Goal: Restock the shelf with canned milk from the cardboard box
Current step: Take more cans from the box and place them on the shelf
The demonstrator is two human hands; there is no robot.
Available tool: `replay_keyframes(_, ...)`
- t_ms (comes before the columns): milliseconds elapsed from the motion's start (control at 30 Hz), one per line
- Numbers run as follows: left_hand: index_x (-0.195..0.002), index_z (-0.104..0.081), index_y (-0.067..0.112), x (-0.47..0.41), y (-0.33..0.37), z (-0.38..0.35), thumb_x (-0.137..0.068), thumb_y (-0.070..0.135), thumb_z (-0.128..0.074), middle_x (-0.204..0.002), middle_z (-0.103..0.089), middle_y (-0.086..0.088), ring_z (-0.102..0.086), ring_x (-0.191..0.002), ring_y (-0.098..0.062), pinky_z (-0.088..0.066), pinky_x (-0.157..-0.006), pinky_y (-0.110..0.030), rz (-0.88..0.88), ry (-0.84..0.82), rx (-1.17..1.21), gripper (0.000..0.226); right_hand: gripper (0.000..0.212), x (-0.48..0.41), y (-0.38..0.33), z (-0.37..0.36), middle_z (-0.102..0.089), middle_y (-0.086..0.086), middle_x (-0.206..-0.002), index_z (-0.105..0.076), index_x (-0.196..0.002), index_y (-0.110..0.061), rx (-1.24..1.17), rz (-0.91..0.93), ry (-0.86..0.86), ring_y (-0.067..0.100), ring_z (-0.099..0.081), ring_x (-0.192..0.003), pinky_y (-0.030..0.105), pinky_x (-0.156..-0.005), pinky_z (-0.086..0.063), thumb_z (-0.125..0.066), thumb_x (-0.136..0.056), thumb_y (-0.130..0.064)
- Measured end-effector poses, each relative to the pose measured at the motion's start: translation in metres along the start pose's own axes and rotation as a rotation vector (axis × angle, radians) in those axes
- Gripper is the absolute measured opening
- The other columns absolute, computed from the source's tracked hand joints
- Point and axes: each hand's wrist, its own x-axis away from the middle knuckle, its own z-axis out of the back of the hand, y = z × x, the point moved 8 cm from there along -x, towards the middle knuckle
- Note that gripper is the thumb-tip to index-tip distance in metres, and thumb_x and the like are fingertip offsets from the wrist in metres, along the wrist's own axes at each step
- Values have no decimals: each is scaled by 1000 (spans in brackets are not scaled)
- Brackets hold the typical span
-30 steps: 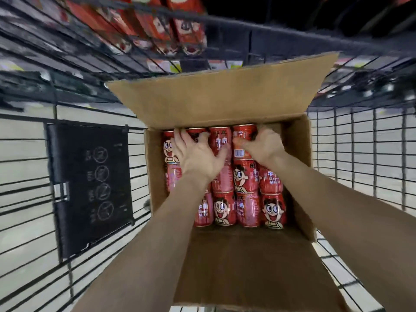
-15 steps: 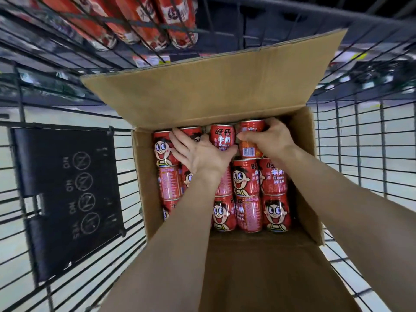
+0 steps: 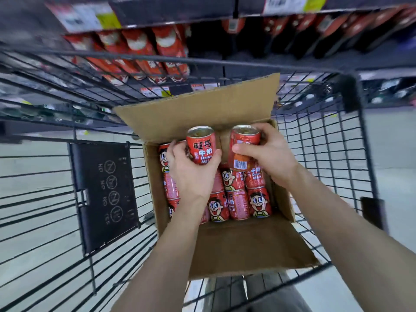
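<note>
An open cardboard box (image 3: 245,246) sits in a black wire shopping cart, packed with several red milk cans (image 3: 238,203) lying on their sides. My left hand (image 3: 191,174) grips one red can (image 3: 200,145) lifted upright above the box's far end. Another red can (image 3: 243,147) is held by my right hand (image 3: 267,154), raised just to the right of the first, its barcode facing me. The shelf (image 3: 247,55) lies ahead beyond the cart, blurred, with red cans (image 3: 144,57) lined up on its left part.
The cart's wire walls (image 3: 319,140) enclose the box on all sides. A black fold-down flap (image 3: 103,194) with printed symbols hangs on the cart's left wall. Price tags (image 3: 83,18) run along a shelf edge above. Grey floor shows through the wires.
Both hands have closed on a can each and lifted them out of the box's far row. The view has tilted up, bringing the shelf into sight.
</note>
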Motion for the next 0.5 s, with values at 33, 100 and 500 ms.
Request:
replay_keyframes(33, -116, -55, 26, 7, 13, 15, -67, 48, -91, -125, -58, 4, -58, -115, -8, -46, -103, -31, 5, -14, 46, 64, 68, 14, -14, 6, -74, 2, -107, -62, -123, -18, -21, 20, 4, 12, -74, -91, 36, -82, -62, -94, -63, -17)
replay_keyframes(100, -112, -51, 30, 23, 42, 41, -69, 45, -92, -101, -63, 17, -61, -90, 9, -45, -80, -12, 10, -71, 96, 61, 72, 42, -45, 15, -74, 1, -110, -62, -123, -19, -45, 69, 10, 14, -74, -96, 39, -86, -61, -95, -59, -22)
replay_keyframes(500, -122, -47, 34, 144, 248, 155, -69, 50, -91, -101, -60, 25, -58, -93, 14, -42, -77, -6, -388, -192, 205, 71, 57, 227, -239, 110, -74, -2, -111, -64, -115, -29, -100, 429, 156, 15, -71, -103, 37, -87, -60, -92, -67, -17)
